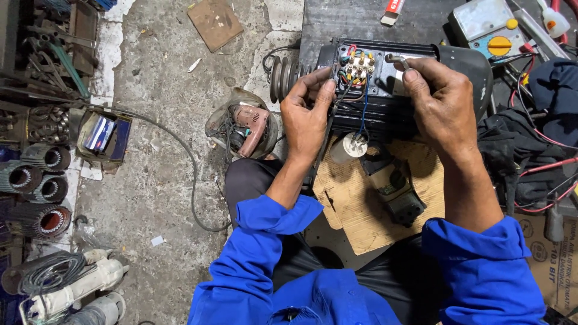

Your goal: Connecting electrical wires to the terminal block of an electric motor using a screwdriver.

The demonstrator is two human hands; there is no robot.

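A black electric motor (pixel 385 102) lies on its side on cardboard, its terminal box (pixel 358 69) open with coloured wires and brass posts showing. My left hand (pixel 307 117) pinches dark wires at the box's lower left edge. My right hand (pixel 442 105) holds a small metal tool (pixel 397 59) over the right side of the box. A grooved pulley (pixel 284 75) sticks out of the motor's left end. A white capacitor (pixel 351 146) hangs by a blue wire below the box.
A red power drill (pixel 250 126) lies on the concrete floor left of my knee. Motor stators (pixel 42 180) and coiled parts line the left edge. A grey meter with a yellow dial (pixel 494 30) and tangled red cables (pixel 542 162) sit right.
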